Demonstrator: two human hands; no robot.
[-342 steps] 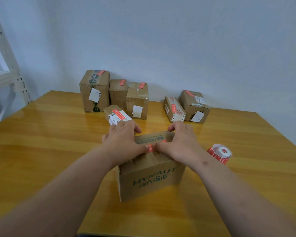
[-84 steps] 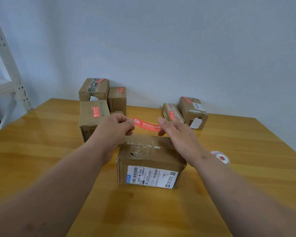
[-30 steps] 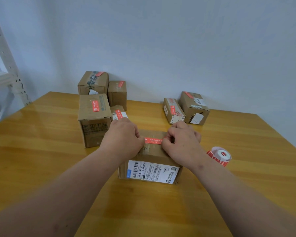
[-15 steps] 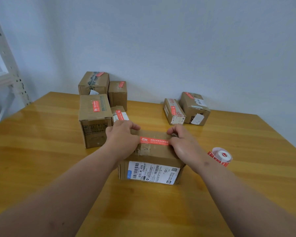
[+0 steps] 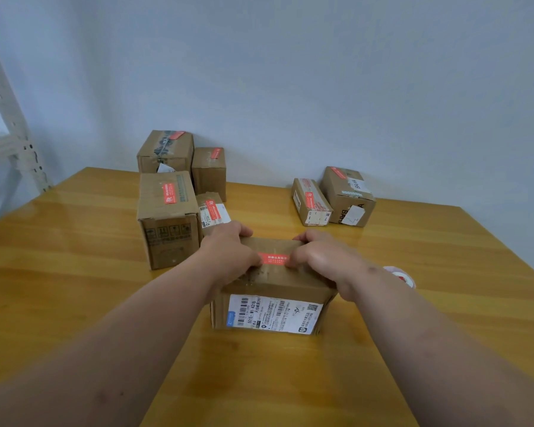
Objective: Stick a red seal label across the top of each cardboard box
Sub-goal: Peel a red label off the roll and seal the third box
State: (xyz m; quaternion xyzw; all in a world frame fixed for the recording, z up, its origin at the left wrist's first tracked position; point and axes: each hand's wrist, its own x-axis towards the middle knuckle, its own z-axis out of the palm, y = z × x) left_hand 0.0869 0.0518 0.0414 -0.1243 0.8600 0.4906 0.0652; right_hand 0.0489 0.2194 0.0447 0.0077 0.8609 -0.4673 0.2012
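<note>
Head view looks down on two bare forearms reaching over a glossy, honey-coloured wooden tabletop (image 5: pixel 74 272). Between the hands sits a squat cardboard box (image 5: pixel 272 291), its matte brown top creased and patched with clear tape, its near face carrying a white shipping label (image 5: pixel 275 312) printed with barcodes. A narrow red seal label (image 5: pixel 275 259) with white print lies flat across the top of that box, its two ends hidden under the hands. The left hand (image 5: pixel 228 257) lies on the box's left top edge, fingers curled over the far rim and thumb down on the label's end. The right hand (image 5: pixel 321 257) mirrors it on the other side, fingers bent over the far edge, thumb side pressing the label; whether it grips the box or only presses I cannot tell.

Just beyond the left hand stands a taller cardboard carton (image 5: pixel 167 217) with a red strip on top, a small flat parcel (image 5: pixel 213 211) beside it, and two more boxes (image 5: pixel 179 152) against the pale wall. Beyond the right hand lie two tilted parcels (image 5: pixel 333 198). Behind the right wrist, partly hidden, rests a round white-and-red label roll (image 5: pixel 401 275).
</note>
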